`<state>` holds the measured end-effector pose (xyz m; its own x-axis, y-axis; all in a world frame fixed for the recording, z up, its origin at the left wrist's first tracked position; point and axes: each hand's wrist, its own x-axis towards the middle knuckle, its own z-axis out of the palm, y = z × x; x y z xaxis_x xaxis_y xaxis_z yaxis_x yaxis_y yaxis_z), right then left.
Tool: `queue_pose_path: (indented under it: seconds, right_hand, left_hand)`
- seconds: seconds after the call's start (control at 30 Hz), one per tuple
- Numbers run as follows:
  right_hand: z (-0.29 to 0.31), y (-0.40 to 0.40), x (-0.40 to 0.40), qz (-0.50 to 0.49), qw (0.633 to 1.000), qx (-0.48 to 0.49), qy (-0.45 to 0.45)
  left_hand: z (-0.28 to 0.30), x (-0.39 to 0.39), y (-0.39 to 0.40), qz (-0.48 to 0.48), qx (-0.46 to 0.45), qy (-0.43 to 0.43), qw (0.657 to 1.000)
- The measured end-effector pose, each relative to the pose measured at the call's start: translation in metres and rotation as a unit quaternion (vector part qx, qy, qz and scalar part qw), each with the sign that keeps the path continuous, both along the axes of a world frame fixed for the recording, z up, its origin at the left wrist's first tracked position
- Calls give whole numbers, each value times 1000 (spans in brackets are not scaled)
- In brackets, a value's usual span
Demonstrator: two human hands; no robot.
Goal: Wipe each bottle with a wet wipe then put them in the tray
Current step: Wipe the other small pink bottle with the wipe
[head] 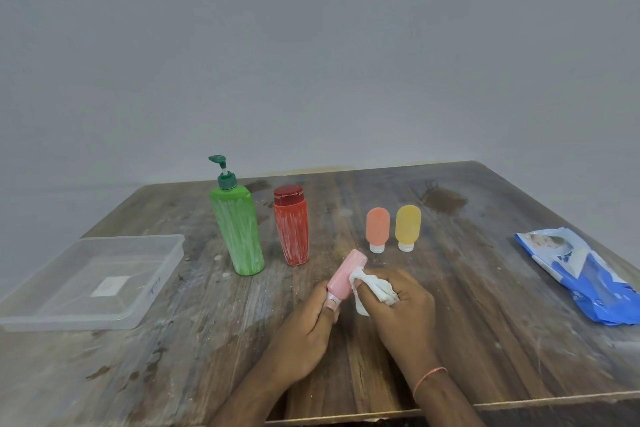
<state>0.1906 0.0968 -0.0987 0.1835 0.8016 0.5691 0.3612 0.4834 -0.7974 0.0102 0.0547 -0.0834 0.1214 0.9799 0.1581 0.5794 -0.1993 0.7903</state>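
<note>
Gripping a smooth pink bottle, hands press crumpled white wipe against it.

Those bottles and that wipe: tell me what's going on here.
A person is cleaning bottles at a wooden table. The left hand holds a pink bottle by its cap end while the right hand rubs it with a wipe. Green, red, orange and yellow bottles stand waiting. The tray holds no bottles yet.

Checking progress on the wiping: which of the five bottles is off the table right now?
The pink bottle: the left hand holds it tilted while the right hand rubs it with the wipe. The other four stand on the table.
</note>
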Motion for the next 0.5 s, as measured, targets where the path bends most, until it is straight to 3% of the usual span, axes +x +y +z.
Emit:
queue_pose_path:
  seconds: [0.17, 0.33, 0.5]
  right_hand:
    - [0, -1, 1, 41, 999, -1, -8]
    - [6, -3, 0, 0, 1000, -13, 17]
    - [7, -5, 1, 34, 999, -2, 0]
  left_hand:
    - [1, 1, -2, 5, -5, 4, 1000]
    - [3, 2, -2, 6, -4, 26, 1000]
    - [2, 2, -2, 7, -5, 30, 1000]
